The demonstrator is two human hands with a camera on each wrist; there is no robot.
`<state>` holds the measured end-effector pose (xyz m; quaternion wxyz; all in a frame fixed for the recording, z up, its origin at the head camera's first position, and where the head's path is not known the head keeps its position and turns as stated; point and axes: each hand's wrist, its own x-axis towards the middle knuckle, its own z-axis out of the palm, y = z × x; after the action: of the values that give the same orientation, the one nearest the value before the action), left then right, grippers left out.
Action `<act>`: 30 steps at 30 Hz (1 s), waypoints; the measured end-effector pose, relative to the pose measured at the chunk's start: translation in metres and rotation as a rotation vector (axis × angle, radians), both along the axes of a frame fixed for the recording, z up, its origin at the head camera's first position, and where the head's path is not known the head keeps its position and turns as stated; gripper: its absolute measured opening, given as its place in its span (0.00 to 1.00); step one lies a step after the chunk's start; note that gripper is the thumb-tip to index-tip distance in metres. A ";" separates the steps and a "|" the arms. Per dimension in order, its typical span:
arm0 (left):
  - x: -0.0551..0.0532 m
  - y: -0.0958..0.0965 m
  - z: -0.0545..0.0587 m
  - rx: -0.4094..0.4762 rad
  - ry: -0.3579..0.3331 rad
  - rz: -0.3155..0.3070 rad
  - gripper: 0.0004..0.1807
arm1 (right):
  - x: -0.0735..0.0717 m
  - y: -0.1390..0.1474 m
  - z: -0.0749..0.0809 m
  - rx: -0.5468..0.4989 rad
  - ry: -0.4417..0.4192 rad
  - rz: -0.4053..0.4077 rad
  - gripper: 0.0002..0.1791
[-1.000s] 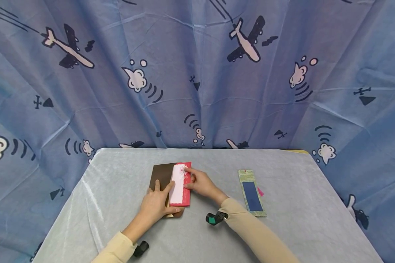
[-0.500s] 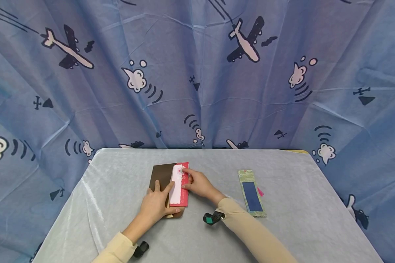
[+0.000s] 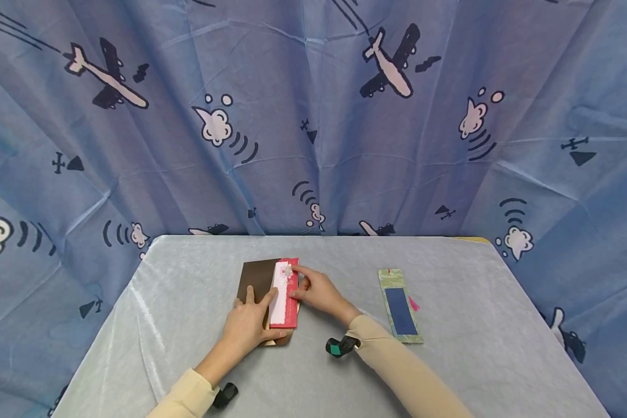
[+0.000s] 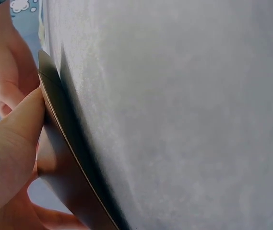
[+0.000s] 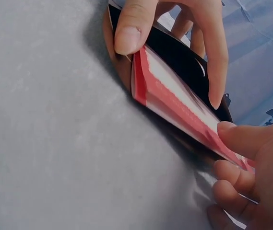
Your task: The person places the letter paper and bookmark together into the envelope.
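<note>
A dark brown paper sleeve [image 3: 256, 274] lies near the middle of the table, with a red and white card [image 3: 280, 305] overlapping its right part. My left hand [image 3: 244, 326] rests on the sleeve with its fingers spread, the thumb at the near edge by the card's corner. My right hand [image 3: 321, 295] pinches the card's right edge between thumb and fingers. In the right wrist view the red border of the card [image 5: 174, 100] shows against the sleeve's black surface [image 5: 182, 56]. The left wrist view shows my left thumb [image 4: 28, 112] against the sleeve's brown edge [image 4: 62, 153].
To the right lies a long green piece [image 3: 390, 280] with a dark blue panel and a pink tassel [image 3: 414, 304]. A pale grey cloth [image 3: 465, 325] covers the table. Behind it hangs a blue curtain [image 3: 313, 157] printed with planes.
The card's right edge and my right hand have shifted slightly left, mostly in the first half second. My left hand and the sleeve have stayed in place.
</note>
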<state>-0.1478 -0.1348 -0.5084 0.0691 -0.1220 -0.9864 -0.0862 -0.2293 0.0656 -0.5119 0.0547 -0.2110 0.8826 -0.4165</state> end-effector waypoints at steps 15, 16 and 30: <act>0.000 0.001 0.000 -0.012 -0.035 0.011 0.56 | 0.003 0.016 -0.017 0.205 0.170 0.026 0.53; 0.000 0.001 -0.001 -0.013 -0.031 0.010 0.56 | 0.003 0.016 -0.018 0.224 0.189 0.027 0.53; 0.001 0.001 0.002 -0.007 -0.032 0.003 0.55 | 0.004 0.012 -0.021 0.330 0.281 -0.002 0.54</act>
<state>-0.1472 -0.1337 -0.5067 0.0528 -0.1194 -0.9878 -0.0847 -0.2248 0.0773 -0.5325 -0.0352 -0.2544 0.9380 -0.2329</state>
